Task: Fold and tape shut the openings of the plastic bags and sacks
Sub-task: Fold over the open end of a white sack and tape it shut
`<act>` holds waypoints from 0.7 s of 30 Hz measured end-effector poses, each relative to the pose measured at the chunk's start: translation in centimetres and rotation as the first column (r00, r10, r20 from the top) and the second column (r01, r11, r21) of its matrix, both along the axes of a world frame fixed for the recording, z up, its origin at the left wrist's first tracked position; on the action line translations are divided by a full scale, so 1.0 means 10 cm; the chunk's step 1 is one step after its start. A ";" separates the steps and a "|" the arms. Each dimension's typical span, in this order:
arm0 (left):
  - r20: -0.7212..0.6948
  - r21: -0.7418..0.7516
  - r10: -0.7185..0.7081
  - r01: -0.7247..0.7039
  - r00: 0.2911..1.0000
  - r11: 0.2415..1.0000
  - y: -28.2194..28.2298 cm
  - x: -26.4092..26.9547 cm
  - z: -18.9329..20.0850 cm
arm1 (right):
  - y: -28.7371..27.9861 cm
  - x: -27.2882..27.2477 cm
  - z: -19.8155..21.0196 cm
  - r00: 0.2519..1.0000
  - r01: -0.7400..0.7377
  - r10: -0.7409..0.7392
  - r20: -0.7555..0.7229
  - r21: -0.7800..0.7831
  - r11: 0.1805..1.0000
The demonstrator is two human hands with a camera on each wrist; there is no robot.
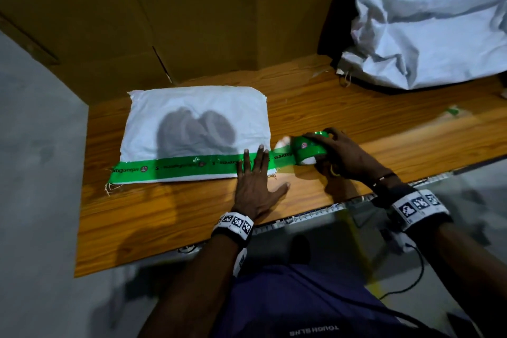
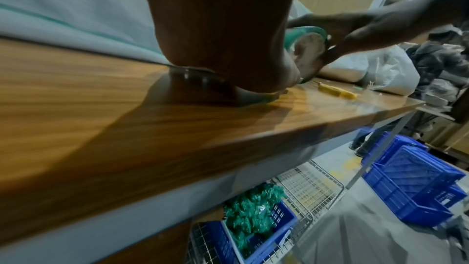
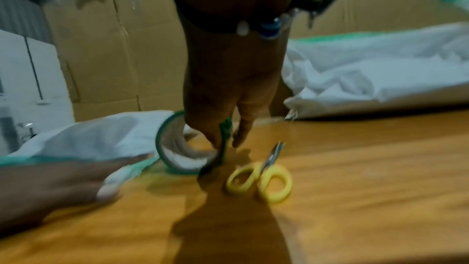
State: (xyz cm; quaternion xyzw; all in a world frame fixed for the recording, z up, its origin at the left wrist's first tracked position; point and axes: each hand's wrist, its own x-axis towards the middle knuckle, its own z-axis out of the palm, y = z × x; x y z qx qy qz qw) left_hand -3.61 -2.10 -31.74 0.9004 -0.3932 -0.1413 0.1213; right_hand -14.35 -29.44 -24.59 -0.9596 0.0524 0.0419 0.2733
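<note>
Two hands share the job: the left hand (image 1: 253, 184) lies flat, fingers spread, pinning the green tape strip (image 1: 175, 169) along the white sack (image 1: 194, 132)'s folded near edge, while the right hand (image 1: 343, 156) grips the tape roll (image 1: 304, 151) just past the sack's corner. Best keep the strip taut and pressed before cutting. Only the right wrist view shows the yellow scissors (image 3: 261, 180) plainly, on the table (image 1: 356, 118) beside the roll.

Head view looks steeply down at the wooden table (image 1: 356, 123); both wrist views sit low, close, sharing it.

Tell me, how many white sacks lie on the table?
2: one flat sack under the left hand, one crumpled sack at the far right. Others may be out of view.
</note>
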 end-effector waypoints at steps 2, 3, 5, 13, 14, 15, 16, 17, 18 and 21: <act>0.004 -0.004 0.005 -0.005 1.000 1.000 0.00 -0.02 0.01 | -0.02 -0.03 0.06 0.997 0.025 -0.034 -0.067 -0.127 0.992; 0.000 -0.007 0.007 -0.007 1.000 1.000 -0.01 -0.02 0.02 | 0.00 -0.03 0.08 0.995 0.029 -0.045 -0.094 -0.162 0.986; 0.001 -0.017 0.008 -0.008 1.000 1.000 -0.01 -0.02 0.02 | 0.05 0.02 0.13 0.994 0.040 -0.059 -0.095 -0.197 0.980; 0.012 -0.436 0.116 -0.100 0.993 0.894 0.20 0.03 0.12 | 0.95 0.31 0.26 0.989 -0.028 0.039 0.144 -0.082 0.996; 0.098 -0.456 0.156 -0.095 0.983 0.885 0.27 0.04 0.11 | 1.07 0.38 0.19 0.993 -0.038 0.044 0.113 -0.057 0.998; 0.154 -0.454 0.192 -0.103 0.969 0.885 0.34 0.08 0.08 | 1.17 0.44 0.12 0.995 -0.036 0.039 0.088 -0.031 0.999; 0.186 -0.440 0.211 -0.110 0.960 0.891 0.40 0.11 0.07 | 1.26 0.51 0.04 0.997 -0.029 0.029 0.070 -0.001 1.000; 0.200 -0.412 0.209 -0.111 0.957 0.904 0.46 0.14 0.07 | 1.33 0.56 -0.04 0.998 -0.024 0.022 0.056 0.025 0.999; 0.222 -0.371 0.183 -0.090 0.958 0.924 0.52 0.17 0.06 | 1.40 0.59 -0.14 0.999 -0.023 0.021 0.049 0.036 0.999; 0.210 -0.224 0.113 -0.065 0.971 0.972 0.70 0.28 0.04 | 1.49 0.60 -0.39 0.998 0.013 -0.012 0.056 -0.020 1.000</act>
